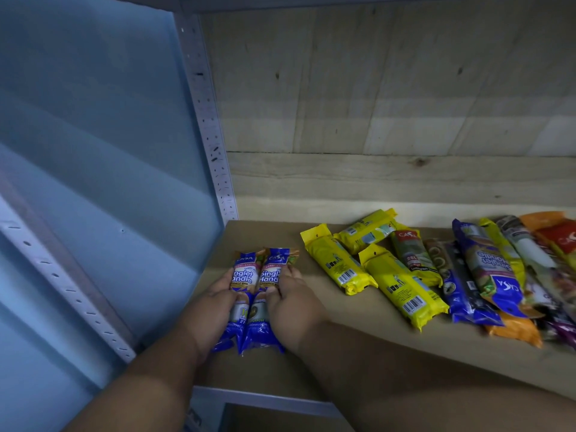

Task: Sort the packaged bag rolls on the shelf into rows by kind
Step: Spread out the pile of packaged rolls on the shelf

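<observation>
Two blue plastic "CASA Singlet Handle" garbage bag packs (257, 299) sit side by side at lower centre on the brown shelf board (311, 347), long axes running front to back, logos at the far end. The left hand (215, 310) and right hand (293, 310) cup their outer edges, fingers curled. Three yellow packs (339, 265) lie angled right of centre.

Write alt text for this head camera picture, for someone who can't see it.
Two bare hands, the left hand and the right hand, press two blue packs side by side at the left end of a brown shelf. To the right lie yellow packs, then a loose pile of mixed packs against a wooden back wall.
</observation>
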